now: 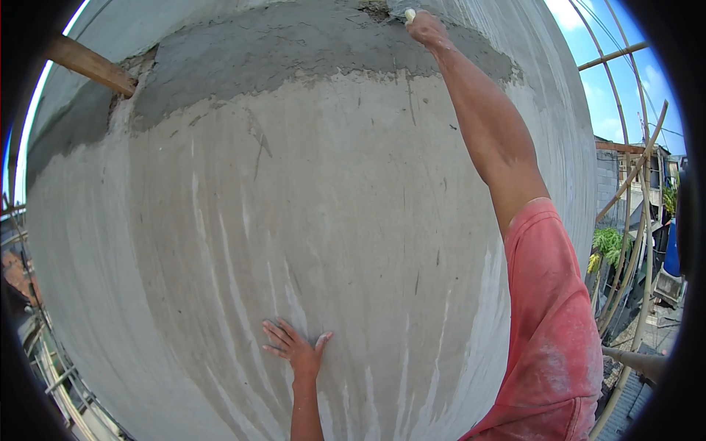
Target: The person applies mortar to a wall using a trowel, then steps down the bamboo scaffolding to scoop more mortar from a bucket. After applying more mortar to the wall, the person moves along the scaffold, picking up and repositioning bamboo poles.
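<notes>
My right hand is raised high on the wall, its fingers wrapped round the pale handle of a tool. The tool's blade is hardly visible at the top edge, beside a rough dark hole. A band of darker grey wet-looking mortar runs across the upper wall. Lower down, my left hand lies against the lighter wall surface, fingers spread, holding nothing. White streaks run down the wall around it.
A wooden beam juts from the wall at upper left. Bamboo scaffolding poles stand at the right, with a thick pole near my right side. Houses, plants and a blue container are beyond and below. More poles show at lower left.
</notes>
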{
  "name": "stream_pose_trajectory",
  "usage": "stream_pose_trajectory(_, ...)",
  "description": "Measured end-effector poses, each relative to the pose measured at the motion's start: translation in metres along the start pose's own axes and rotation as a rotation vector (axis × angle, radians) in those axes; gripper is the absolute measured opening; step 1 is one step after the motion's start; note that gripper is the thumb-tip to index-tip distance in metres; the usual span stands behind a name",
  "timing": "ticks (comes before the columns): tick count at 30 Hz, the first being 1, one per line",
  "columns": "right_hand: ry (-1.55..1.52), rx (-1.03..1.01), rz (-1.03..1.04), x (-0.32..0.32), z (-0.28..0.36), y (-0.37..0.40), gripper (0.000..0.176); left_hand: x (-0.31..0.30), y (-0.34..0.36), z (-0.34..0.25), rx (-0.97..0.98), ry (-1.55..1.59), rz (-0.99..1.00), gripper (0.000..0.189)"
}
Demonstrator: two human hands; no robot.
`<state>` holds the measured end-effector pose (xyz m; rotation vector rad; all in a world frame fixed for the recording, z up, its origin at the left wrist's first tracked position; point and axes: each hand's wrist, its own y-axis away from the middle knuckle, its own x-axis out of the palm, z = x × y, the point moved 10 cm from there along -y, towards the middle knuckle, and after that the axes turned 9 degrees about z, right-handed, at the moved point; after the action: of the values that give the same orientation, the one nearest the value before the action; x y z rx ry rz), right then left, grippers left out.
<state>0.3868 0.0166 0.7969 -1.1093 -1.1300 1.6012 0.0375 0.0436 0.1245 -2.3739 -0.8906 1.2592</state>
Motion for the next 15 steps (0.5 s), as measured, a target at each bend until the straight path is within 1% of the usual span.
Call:
stream_pose_trajectory(2,0.101,-0.020,-0.053,-0.024,0.009,0.022,0.040,-0.001,-0.001,-0.003,0.001,0.026,0.009,0.128)
stream_pose_trajectory(3,0.107,-0.015,-0.047,-0.028,0.010,0.032,0.040,0.000,0.001,0.000,-0.006,0.033,0.023,0.127)
stream_pose_trajectory(5,-0.063,0.096,-0.045,-0.033,0.002,0.041,0.038,0.006,0.002,0.001,0.001,0.018,0.011,0.127)
stream_pose_trajectory(8,-0.041,-0.284,-0.139,0.038,-0.002,-0.057,0.027,0.002,0.002,0.007,0.017,0.002,-0.037,0.128)
stream_pose_trajectory(9,-0.032,-0.293,-0.145,0.028,0.002,-0.056,0.027,0.002,0.001,0.002,0.037,0.013,-0.065,0.128)
stream_pose_trajectory(11,0.014,-0.200,-0.199,0.009,0.004,-0.040,0.026,0.002,-0.001,0.002,0.040,0.013,-0.074,0.128)
stream_pose_trajectory(12,0.020,-0.192,-0.191,0.011,0.005,-0.031,0.026,0.003,0.001,0.002,0.050,0.002,-0.075,0.128)
stream_pose_trajectory(14,-0.070,0.013,-0.302,0.000,-0.002,-0.019,0.025,0.001,-0.001,0.001,0.041,-0.003,-0.054,0.128)
stream_pose_trajectory(15,-0.069,0.028,-0.280,-0.002,0.001,-0.014,0.026,0.002,-0.001,0.001,0.027,0.000,-0.030,0.128)
